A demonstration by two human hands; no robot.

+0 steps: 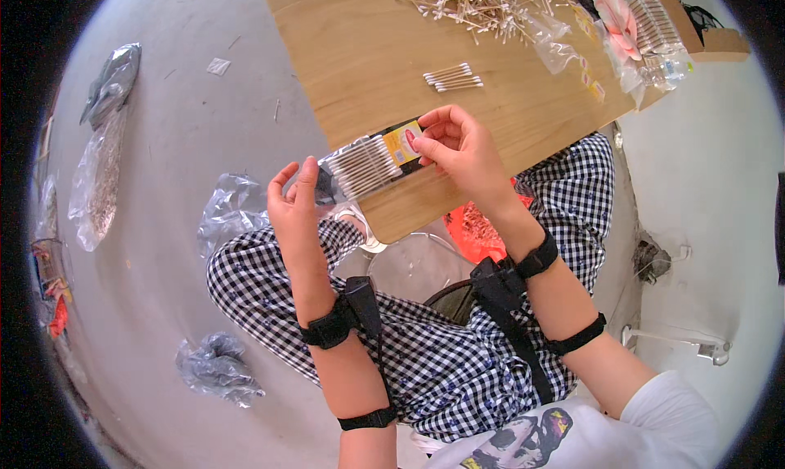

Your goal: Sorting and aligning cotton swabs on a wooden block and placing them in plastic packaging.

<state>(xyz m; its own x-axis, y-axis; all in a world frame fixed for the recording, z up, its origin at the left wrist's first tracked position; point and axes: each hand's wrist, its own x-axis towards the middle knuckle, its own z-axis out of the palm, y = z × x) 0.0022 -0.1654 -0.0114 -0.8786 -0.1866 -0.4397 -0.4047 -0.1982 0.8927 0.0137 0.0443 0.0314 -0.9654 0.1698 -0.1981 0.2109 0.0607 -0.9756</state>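
A flat clear packet of cotton swabs (358, 168) with a yellow label card (402, 144) lies at the table's near left corner, its swabs side by side in a row. My right hand (462, 146) pinches the label end between thumb and fingers. Beside the packet's left end is my left hand (294, 203), fingers curled and thumb apart, with nothing visible in it; whether the thumb touches the plastic I cannot tell. Farther back on the wooden table (352, 68) is a small group of loose cotton swabs (454, 77).
A big heap of cotton swabs (482, 3) covers the far table edge. Clear wrappers (556, 48) and stacked packets (658, 31) are at the far right. Below the table are a red bag (476, 232) and a round clear container (421, 264). Plastic bags (217, 367) lie on the floor.
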